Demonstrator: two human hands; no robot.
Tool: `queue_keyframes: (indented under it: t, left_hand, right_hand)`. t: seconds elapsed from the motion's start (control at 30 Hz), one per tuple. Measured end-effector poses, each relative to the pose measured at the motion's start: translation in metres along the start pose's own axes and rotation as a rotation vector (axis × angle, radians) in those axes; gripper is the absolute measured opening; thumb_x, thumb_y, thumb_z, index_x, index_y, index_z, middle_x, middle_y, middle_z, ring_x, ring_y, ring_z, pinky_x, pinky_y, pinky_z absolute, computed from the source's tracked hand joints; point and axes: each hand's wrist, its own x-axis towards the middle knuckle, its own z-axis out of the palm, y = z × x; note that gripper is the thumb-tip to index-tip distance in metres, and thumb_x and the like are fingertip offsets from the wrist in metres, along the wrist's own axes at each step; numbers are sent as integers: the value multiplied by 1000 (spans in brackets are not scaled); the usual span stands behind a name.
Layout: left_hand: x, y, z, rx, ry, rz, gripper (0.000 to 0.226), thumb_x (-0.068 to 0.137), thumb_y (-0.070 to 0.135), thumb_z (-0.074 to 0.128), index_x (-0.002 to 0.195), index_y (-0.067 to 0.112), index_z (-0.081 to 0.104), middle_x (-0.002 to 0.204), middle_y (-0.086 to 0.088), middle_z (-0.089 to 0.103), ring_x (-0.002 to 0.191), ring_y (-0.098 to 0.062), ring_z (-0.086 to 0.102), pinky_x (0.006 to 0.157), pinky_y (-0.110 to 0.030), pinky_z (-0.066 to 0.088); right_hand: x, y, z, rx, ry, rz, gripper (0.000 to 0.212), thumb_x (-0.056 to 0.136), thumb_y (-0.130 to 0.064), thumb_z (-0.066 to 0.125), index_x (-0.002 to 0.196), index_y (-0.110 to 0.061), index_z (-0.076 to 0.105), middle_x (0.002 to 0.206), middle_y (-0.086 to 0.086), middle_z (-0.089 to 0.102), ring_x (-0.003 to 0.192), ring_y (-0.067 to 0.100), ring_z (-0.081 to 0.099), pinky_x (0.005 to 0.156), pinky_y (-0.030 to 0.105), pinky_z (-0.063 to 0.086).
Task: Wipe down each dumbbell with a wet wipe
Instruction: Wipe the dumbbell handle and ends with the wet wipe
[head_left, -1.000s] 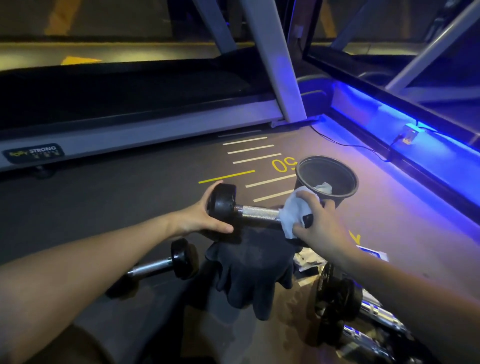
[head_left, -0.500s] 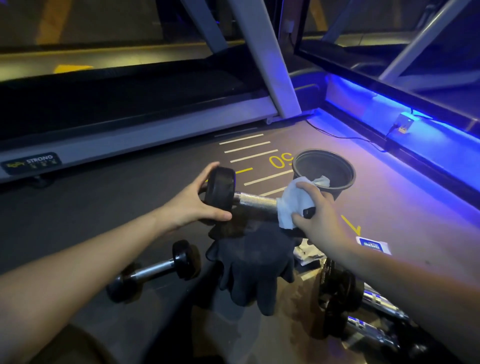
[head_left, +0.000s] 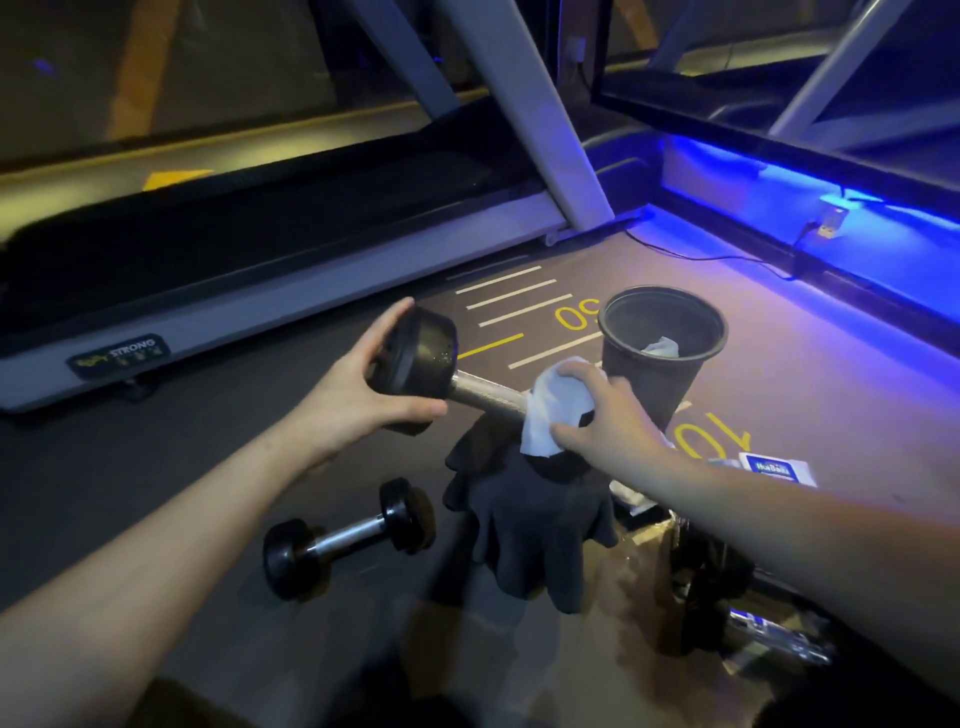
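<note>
I hold a black-headed dumbbell (head_left: 483, 392) with a chrome bar in the air over the gym floor. My left hand (head_left: 353, 395) grips its left head, which is tilted up. My right hand (head_left: 608, 421) presses a white wet wipe (head_left: 550, 415) around the right head, which is mostly hidden under the wipe and my fingers. A second, smaller dumbbell (head_left: 345, 538) lies on the floor below my left arm. More dumbbells (head_left: 727, 597) lie at the lower right, partly hidden by my right arm.
A black cloth (head_left: 535, 525) lies on the floor under the held dumbbell. A dark bin (head_left: 660, 343) with a used wipe inside stands just beyond my right hand. A blue wipe packet (head_left: 774, 467) lies to the right. A treadmill (head_left: 260, 291) runs along the back.
The held dumbbell has risen and its left head has tilted upward. My right hand with the wipe stays on the right head. The camera view shifted slightly.
</note>
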Motion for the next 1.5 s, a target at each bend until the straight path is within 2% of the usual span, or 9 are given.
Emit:
queue_keyframes:
  t: [0.13, 0.23, 0.37, 0.53, 0.63, 0.83, 1.03, 1.3, 1.5]
  left_hand:
    - [-4, -2, -2, 15, -12, -13, 113, 59, 10, 94, 145, 58, 38, 132, 5, 59, 119, -17, 63, 91, -35, 58]
    - [-3, 1, -2, 6, -24, -15, 114, 50, 23, 96, 142, 61, 39, 135, 4, 58, 119, -18, 63, 91, -41, 58]
    - [0, 4, -2, 4, -40, 4, 112, 46, 33, 92, 141, 61, 39, 137, 7, 58, 121, -16, 62, 99, -46, 54]
    - [0, 3, -3, 21, -52, 5, 113, 46, 35, 91, 143, 60, 38, 134, 12, 59, 121, -12, 62, 103, -46, 52]
    - [0, 2, -4, 22, -51, 2, 113, 47, 36, 91, 143, 60, 37, 132, 12, 61, 120, -13, 62, 101, -46, 53]
    - [2, 1, -4, 21, -44, 5, 114, 49, 33, 93, 145, 58, 37, 131, 10, 61, 119, -12, 63, 97, -37, 55]
    - [4, 0, -4, 32, -51, 27, 107, 68, 7, 89, 148, 53, 35, 134, 15, 58, 122, -8, 60, 95, -32, 56]
    - [5, 1, -4, 9, -57, 37, 107, 68, 2, 88, 148, 50, 35, 130, 15, 59, 118, -9, 62, 76, -23, 57]
    - [5, -2, -7, 45, -58, 33, 108, 65, 10, 92, 145, 55, 36, 128, 12, 61, 119, -14, 62, 89, -28, 57]
  right_hand:
    - [10, -10, -8, -392, 39, -111, 58, 77, -44, 71, 130, -35, 52, 127, 0, 44, 121, 24, 46, 92, 38, 41]
    - [14, -14, -11, -549, 112, -236, 48, 82, -46, 65, 126, -30, 60, 121, -3, 55, 119, 23, 50, 94, 38, 37]
    - [16, -10, -14, -570, 225, -392, 27, 81, -31, 66, 106, -22, 74, 99, -1, 65, 103, 27, 59, 90, 40, 40]
    - [20, -15, -18, -353, 307, -479, 19, 73, -18, 68, 90, -22, 76, 88, -6, 67, 88, 26, 61, 82, 33, 36]
    - [19, -31, -19, -160, 283, -508, 24, 70, -9, 67, 87, -21, 78, 85, -13, 62, 82, 16, 59, 77, 32, 44]
    - [15, -62, -12, 345, 176, -348, 22, 80, -11, 65, 92, -23, 79, 99, -14, 72, 96, 1, 64, 83, 21, 49]
    - [24, -70, 3, 729, 61, -158, 24, 77, -20, 67, 98, -23, 79, 105, -12, 75, 103, 12, 68, 96, 40, 54]
    - [31, -53, 23, 437, -30, -201, 25, 82, -23, 76, 107, -23, 74, 100, -11, 73, 91, -1, 63, 80, 17, 47]
    - [40, -49, 20, 93, -54, -334, 48, 70, -32, 86, 114, -27, 69, 108, -6, 56, 102, 12, 55, 79, 19, 38]
